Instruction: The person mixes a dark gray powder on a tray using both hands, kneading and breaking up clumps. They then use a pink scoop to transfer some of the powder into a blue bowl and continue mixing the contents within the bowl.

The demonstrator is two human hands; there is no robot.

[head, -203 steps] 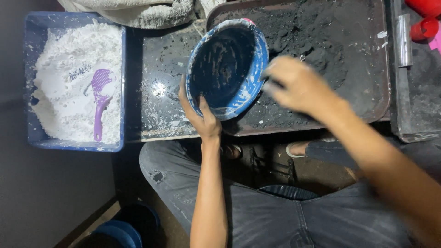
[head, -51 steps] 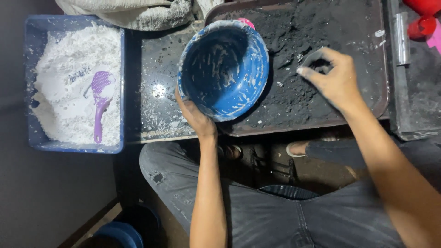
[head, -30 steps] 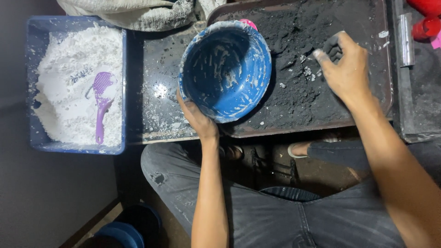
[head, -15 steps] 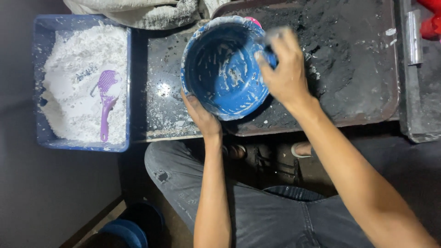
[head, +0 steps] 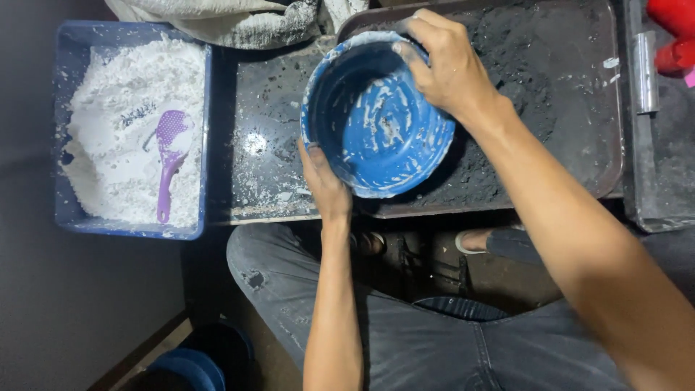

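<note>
Now | left hand (head: 323,182) grips round blue smeared bowl (head: 376,116) | right hand (head: 443,66) clasps far rim, fingertips seemingly hidden | dark tray (head: 579,108) partly covered.

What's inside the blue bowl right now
The blue bowl holds only whitish smears and flecks stuck to its inner wall and bottom. The right hand covers the far rim there, so that part of the inside is hidden.
</note>
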